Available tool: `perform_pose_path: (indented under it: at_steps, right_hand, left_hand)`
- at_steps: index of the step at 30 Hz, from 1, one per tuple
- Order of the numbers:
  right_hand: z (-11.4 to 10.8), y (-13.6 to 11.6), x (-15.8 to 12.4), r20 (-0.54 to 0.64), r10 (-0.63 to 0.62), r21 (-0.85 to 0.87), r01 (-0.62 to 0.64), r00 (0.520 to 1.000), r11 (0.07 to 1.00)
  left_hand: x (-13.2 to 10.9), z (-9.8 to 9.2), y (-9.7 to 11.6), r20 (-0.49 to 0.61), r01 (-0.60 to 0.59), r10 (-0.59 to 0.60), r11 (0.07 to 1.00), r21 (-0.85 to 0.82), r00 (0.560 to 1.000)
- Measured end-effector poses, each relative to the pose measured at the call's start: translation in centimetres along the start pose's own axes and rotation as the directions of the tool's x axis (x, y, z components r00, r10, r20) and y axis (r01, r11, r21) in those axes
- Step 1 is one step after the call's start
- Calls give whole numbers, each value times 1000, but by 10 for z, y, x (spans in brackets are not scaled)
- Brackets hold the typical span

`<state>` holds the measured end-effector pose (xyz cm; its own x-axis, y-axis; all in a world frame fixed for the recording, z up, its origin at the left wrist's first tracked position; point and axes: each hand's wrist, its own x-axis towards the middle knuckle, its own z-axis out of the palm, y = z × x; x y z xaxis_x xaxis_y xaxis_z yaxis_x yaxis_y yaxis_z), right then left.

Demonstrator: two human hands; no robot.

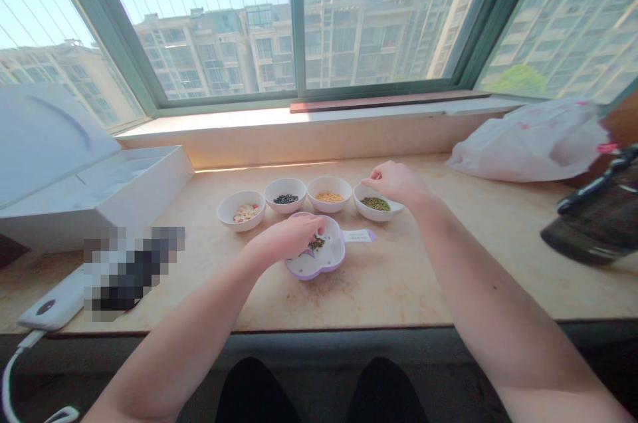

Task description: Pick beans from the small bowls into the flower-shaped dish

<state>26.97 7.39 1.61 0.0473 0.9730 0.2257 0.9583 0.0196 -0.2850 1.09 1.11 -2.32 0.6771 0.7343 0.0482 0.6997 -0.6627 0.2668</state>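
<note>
My left hand (295, 237) reaches over a purple-rimmed white dish (331, 255), its fingertips pinched together near a small heap of mixed beans (316, 245). What those fingers hold, if anything, is too small to name. At the rim of a white bowl (395, 211) of green mung beans (375, 203) is my right hand (393, 182), thumb and fingers closed together above the beans; their contents cannot be made out. To the left stand a bowl with yellow beans (329, 197), one with black beans (286, 199) and one with pale, reddish-edged pieces (246, 212).
An open white box (149, 170) sits at the left, with a white power bank (57, 300) and cable in front. A tied plastic bag (535, 140) and a dark jug (598, 223) stand at the right. The dish's labelled handle (359, 236) points right. Windows line the back.
</note>
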Motion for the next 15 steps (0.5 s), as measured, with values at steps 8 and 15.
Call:
perform_pose_path:
  at_steps: [8,15]
  right_hand:
    - [3,5,4,55,10,0,-10,998,1000]
    - [-2,-1,-1,46,62,9,-62,997,998]
  left_hand:
    - [-2,-9,0,-66,61,-62,998,-26,996]
    - [-3,-29,1,-211,-86,-96,696,-713,973]
